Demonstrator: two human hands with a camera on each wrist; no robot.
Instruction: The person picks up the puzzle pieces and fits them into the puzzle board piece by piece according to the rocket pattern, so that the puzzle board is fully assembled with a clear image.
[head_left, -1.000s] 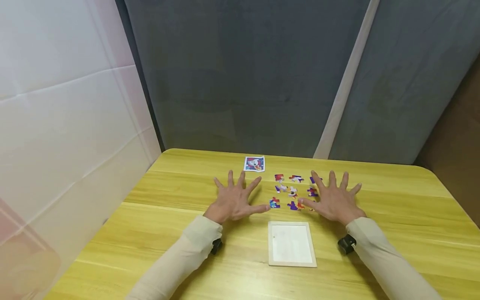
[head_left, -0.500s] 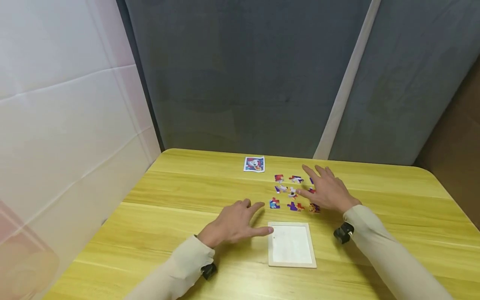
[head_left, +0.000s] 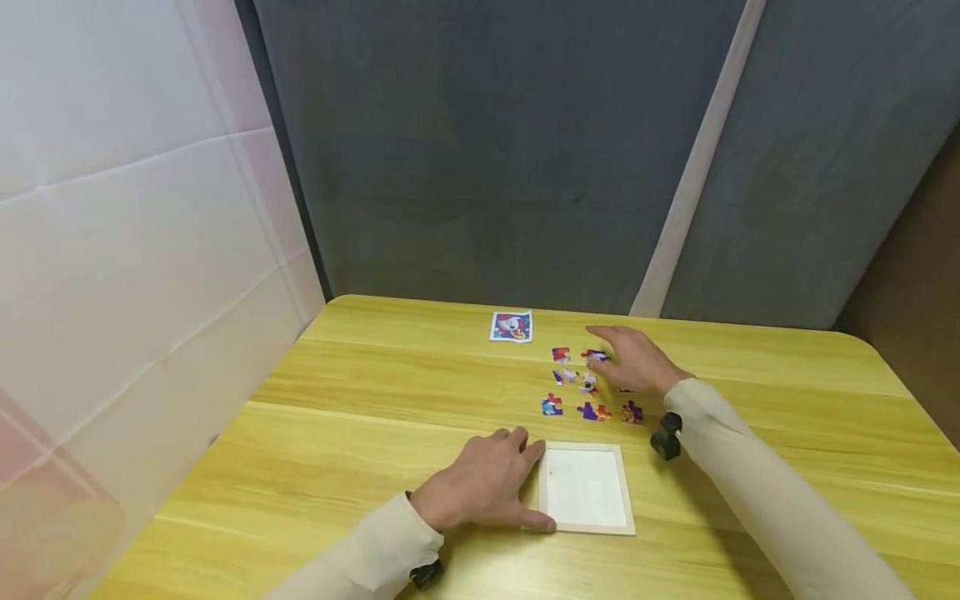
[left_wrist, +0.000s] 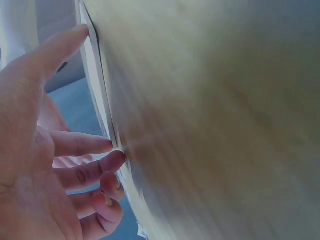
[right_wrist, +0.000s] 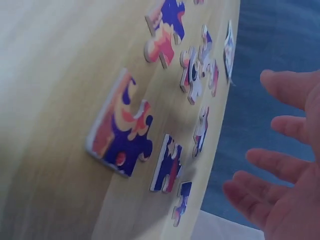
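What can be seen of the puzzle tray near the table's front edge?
The puzzle tray is a flat rectangular board with a light wooden rim around a plain white recessed field that holds no pieces. It lies flat on the yellow wooden table, nearer the person than the scattered puzzle pieces. The left hand rests at its left edge, thumb and fingertips touching the rim.

I see my yellow wooden table [head_left: 360, 433], and near its far edge lies a small picture card [head_left: 512, 327], flat and well apart from anything else. Behind the table hang grey curtain panels [head_left: 480, 158], with a pale white sheet [head_left: 127, 208] along the side.
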